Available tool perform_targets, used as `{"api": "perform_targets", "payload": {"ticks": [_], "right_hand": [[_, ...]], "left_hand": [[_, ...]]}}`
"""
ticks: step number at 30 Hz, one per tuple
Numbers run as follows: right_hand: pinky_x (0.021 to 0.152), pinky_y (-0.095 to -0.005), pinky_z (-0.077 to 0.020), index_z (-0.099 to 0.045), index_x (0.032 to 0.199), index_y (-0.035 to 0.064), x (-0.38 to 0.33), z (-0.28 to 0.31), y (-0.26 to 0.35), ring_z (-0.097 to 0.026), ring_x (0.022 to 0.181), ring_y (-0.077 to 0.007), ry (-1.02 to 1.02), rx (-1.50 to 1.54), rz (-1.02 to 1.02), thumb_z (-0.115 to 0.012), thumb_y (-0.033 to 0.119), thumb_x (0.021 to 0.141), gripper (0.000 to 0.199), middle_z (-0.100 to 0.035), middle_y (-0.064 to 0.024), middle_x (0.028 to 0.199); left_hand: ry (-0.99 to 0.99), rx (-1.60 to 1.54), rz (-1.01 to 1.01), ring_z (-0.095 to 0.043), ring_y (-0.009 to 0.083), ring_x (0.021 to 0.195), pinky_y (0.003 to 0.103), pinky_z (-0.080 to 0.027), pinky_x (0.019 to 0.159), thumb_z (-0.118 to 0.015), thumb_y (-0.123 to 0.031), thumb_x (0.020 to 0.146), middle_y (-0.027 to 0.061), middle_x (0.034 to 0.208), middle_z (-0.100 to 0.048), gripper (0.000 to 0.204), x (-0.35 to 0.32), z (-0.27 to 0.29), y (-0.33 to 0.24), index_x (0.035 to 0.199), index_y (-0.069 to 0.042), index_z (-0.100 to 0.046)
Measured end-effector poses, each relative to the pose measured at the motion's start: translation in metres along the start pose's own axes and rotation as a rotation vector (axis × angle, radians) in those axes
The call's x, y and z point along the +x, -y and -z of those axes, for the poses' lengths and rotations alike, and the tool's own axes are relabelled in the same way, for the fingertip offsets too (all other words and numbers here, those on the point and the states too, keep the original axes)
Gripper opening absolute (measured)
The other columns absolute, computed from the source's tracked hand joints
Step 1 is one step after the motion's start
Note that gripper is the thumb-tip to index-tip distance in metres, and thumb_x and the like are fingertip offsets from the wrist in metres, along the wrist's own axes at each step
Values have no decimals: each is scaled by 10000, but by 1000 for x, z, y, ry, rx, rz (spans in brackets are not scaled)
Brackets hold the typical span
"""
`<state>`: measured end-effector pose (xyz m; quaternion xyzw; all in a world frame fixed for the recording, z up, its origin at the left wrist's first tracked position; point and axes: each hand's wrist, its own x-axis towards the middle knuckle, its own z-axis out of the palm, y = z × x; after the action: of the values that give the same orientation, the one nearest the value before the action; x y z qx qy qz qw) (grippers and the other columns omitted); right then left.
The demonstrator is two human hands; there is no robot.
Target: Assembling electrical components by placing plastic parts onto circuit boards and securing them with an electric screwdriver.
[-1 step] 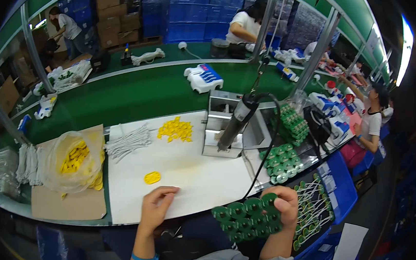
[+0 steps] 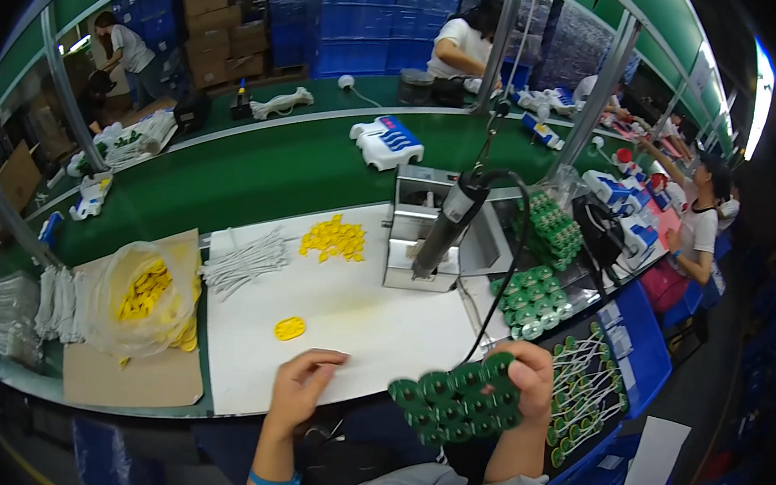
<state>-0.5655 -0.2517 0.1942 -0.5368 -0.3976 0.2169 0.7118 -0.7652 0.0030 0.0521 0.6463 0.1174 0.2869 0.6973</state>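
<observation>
Nearest, the right hand (image 2: pixel 530 381) has its grip closed on the edge of a green panel (image 2: pixel 455 396) of round circuit boards, held level just off the near edge of the tabletop (image 2: pixel 372 332), thumb on top, forearm rising from the lower edge. The left hand (image 2: pixel 299 386) lies palm down on the white tabletop with loose, part-curled fingers, its grip holding nothing; a blue band (image 2: pixel 273 482) circles that wrist. Just beyond the left fingertips lies a single yellow disc (image 2: pixel 289 329). To the right, a blue bin (image 2: pixel 622 343) holds more green boards with white leads. At the left, a clear bag (image 2: pixel 142 296) of yellow parts sits on a flat brown cardboard sheet (image 2: pixel 136 373). Farther in lie a bundle of white ties (image 2: pixel 245 263) and a heap of yellow discs (image 2: pixel 334 238), then a grey metal fixture (image 2: pixel 429 237) with a hanging black driver (image 2: pixel 449 224) over it. Stacks of green boards (image 2: pixel 535 291) stand right of it. Beyond runs the green belt (image 2: pixel 257 168) carrying a white-and-blue device (image 2: pixel 387 142). Brown cartons (image 2: pixel 218 28) and blue crates (image 2: pixel 370 13) are stacked at the back.
</observation>
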Motion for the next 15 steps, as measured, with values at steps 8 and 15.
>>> {"api": "perform_targets", "payload": {"ticks": [8, 15], "right_hand": [[1025, -419, -530, -522, 1329, -43, 24, -84, -64, -696, 1088, -265, -60, 482, -72, -523, 132, 1070, 312, -699, -182, 1180], [961, -271, -447, -555, 1355, -22, 35, -87, -117, -587, 1036, -121, -83, -182, -72, -484, 261, 1121, 374, -656, -66, 1143]], "left_hand": [[183, -806, 49, -417, 371, 1477, 558, -351, 1207, -649, -811, 819, 175, 1631, -391, 1149, -16, -22, 7, 1633, -83, -293], [-216, -703, 202, -688, 213, 1066, 364, -571, 892, -749, -19, 916, 97, 1234, -685, 461, 4, 2, 1, 1353, -34, -603]]}}
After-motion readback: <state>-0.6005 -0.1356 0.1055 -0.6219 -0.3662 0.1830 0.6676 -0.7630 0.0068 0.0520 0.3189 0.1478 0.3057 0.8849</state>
